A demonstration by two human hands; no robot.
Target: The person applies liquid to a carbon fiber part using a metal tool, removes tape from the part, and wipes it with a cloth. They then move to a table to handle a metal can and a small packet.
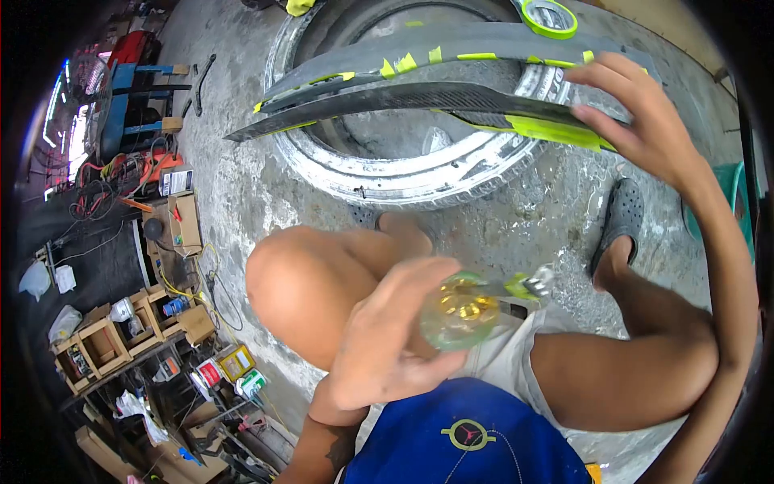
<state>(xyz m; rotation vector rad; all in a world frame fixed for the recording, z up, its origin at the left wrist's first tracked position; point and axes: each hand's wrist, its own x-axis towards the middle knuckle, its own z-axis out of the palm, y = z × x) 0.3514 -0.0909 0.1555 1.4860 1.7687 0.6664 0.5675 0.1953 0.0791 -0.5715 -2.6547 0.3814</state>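
My left hand [391, 343], blurred by motion, is wrapped around a clear greenish bottle [459, 315] with amber-gold patches showing through it. The bottle's yellow-green and clear end [528, 284] points right, above my lap. At the upper right, my right hand [633, 121] has its fingers spread over the ends of two long dark pieces. Its thumb touches the front black carbon-patterned strip [435, 97], which has yellow-green tape [556, 131] along its lower edge. The fingertips reach the grey panel [468, 42] behind, edged with pieces of the same tape.
Both long pieces lie across a white-smeared tire [387, 184] on the wet concrete floor. A roll of green tape [551, 18] rests on the grey panel. Wooden shelving [105, 339], paint cans [208, 373] and cables crowd the left. A green basket [732, 202] stands at right.
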